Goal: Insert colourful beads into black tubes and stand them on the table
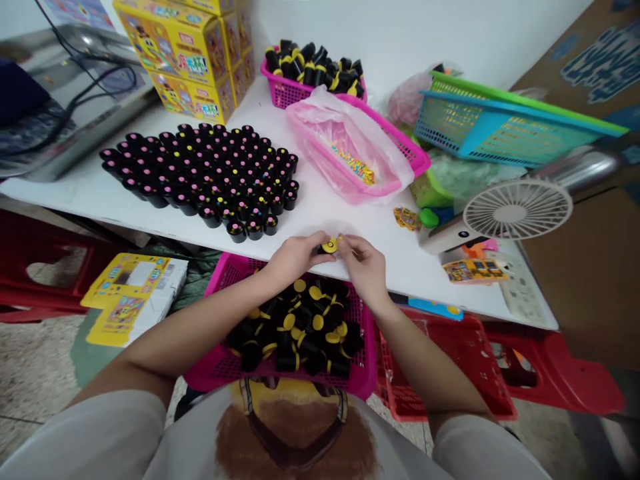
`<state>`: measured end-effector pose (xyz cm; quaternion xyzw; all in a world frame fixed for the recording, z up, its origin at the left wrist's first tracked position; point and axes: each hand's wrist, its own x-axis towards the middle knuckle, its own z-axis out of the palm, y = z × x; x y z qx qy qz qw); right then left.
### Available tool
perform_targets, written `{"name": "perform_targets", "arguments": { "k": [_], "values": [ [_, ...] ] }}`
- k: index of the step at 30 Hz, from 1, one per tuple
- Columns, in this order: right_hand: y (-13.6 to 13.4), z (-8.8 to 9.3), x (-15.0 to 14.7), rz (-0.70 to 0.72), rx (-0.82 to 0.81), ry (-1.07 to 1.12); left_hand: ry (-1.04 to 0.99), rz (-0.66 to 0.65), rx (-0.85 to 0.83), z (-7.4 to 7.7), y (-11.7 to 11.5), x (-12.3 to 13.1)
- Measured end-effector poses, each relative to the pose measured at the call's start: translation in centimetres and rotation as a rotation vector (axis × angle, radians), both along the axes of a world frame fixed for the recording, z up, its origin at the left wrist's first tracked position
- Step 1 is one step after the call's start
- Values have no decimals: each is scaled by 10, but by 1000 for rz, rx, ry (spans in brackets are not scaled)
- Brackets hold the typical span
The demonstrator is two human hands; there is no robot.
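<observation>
My left hand (299,256) is closed round a small black cup with a yellow top (329,246), held over the table's front edge. At the right side of this top, my right hand (363,261) has its thumb and fingertips pinched at the rim of the yellow lid. What lies between those fingertips is too small to make out. Below my hands, a magenta basket (367,347) holds many black cups with yellow lids (300,327). Left of my hands, rows of black cups with pink or yellow pieces on top (200,167) stand on the white table (240,257).
A pink bag-lined basket (305,143) holds small colourful pieces. Behind it stands a magenta basket of black cups (285,90). Yellow boxes (190,60) are stacked back left. A handheld fan (517,208) and blue basket (500,130) stand right. Red crates (450,360) sit below.
</observation>
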<state>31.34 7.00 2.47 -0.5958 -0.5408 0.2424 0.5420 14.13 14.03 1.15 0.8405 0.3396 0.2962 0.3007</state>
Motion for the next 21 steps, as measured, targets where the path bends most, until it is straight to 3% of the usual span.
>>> {"name": "perform_targets", "arguments": {
  "k": [4, 7, 11, 14, 21],
  "values": [
    [-7, -7, 3, 143, 274, -572, -47, -1, -57, 3, 1, 0],
    [-3, -4, 2, 191, 301, -786, -96, -29, -89, 4, 3, 0],
    [1, 5, -2, 177, 255, -847, -159, -83, -110, 3, 4, 0],
    [-1, 6, 0, 160, 228, -819, -75, -39, -56, 1, 4, -1],
    [-11, -11, 1, 131, 282, -841, 75, 4, 8, -2, 0, -1]
  ]
}}
